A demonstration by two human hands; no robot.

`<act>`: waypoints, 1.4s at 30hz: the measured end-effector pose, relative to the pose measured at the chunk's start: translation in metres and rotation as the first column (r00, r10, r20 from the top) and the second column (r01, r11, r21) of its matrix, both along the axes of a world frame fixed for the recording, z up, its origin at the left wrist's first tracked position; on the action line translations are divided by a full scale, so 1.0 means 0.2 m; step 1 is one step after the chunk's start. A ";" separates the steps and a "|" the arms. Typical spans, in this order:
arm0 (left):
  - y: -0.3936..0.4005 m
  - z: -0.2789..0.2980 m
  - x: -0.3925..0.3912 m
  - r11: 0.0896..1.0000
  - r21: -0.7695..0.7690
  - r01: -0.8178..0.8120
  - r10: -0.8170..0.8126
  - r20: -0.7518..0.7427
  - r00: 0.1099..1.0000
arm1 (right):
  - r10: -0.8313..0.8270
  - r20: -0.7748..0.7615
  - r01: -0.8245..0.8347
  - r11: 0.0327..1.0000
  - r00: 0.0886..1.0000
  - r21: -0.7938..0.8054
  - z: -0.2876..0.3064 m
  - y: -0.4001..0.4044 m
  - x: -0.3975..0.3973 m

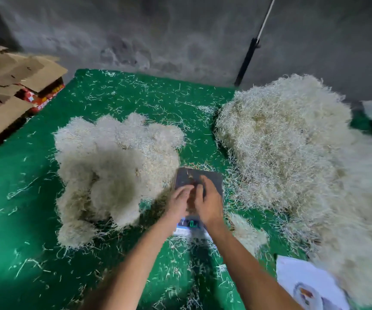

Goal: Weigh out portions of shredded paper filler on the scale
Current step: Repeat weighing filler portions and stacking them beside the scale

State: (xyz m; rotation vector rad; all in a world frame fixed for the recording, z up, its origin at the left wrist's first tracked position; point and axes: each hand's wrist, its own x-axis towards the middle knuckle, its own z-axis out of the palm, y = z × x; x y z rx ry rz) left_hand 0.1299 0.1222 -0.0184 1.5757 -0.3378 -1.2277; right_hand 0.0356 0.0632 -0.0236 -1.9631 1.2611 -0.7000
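A small scale with a dark square platform sits on the green mat, its lit display facing me. My left hand and my right hand are together over the platform's near half, fingers bent, blurred by motion. Only a few paper strands lie on the platform. Whether either hand holds strands cannot be made out. A cluster of rounded shredded-paper portions lies left of the scale. A large loose heap of shredded paper spreads to the right.
Flattened cardboard and red boxes are stacked at the far left. A white printed sheet lies near right. A small paper clump sits by my right forearm. A grey wall with a black pole stands behind. Loose strands litter the mat.
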 end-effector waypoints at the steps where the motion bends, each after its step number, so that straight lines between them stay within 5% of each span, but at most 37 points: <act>1: -0.03 -0.03 -0.05 0.995 0.041 0.091 -0.098 0.232 0.968 | -0.052 -0.027 0.051 0.999 0.998 -0.018 -0.06 0.00 -0.12; 3: -0.07 -0.07 -0.13 0.963 0.130 0.237 -0.270 0.523 0.808 | -0.136 -0.085 0.139 0.990 0.987 0.036 -0.19 0.02 -0.35; 6: -0.13 -0.08 -0.22 0.925 0.279 0.256 -0.379 0.684 0.623 | -0.178 -0.158 0.199 0.971 0.971 0.134 -0.32 0.05 -0.63; 10: -0.24 -0.07 -0.27 0.877 0.410 0.252 -0.478 0.804 0.354 | -0.168 -0.324 0.161 0.986 0.931 -0.046 -0.42 0.03 -0.83; 13: -0.32 -0.09 -0.30 0.871 0.419 0.257 -0.486 0.813 0.321 | -0.098 -0.574 0.127 0.992 0.813 0.010 -0.50 0.01 -0.91; 18: -0.36 -0.15 -0.34 0.816 0.562 0.136 -0.578 0.799 0.163 | -0.123 -0.594 0.117 0.992 0.795 -0.048 -0.65 0.02 -0.92; 26: -0.31 -0.25 -0.43 0.860 0.504 0.083 -0.501 0.801 0.326 | -0.273 -0.515 0.213 0.961 0.813 -0.174 -0.78 0.00 -0.89; 34: -0.32 -0.23 -0.43 0.868 0.483 0.112 -0.491 0.805 0.334 | -0.231 -0.438 0.203 0.973 0.869 -0.110 -0.72 -0.01 -0.90; 38: -0.27 -0.18 -0.44 0.866 0.476 0.154 -0.499 0.799 0.335 | -0.179 -0.402 0.232 0.969 0.898 0.086 -0.58 -0.08 -0.89; 42: -0.24 -0.10 -0.48 0.823 0.541 0.172 -0.568 0.777 0.271 | -0.311 -0.231 0.370 0.883 0.922 0.290 -0.42 -0.13 -0.83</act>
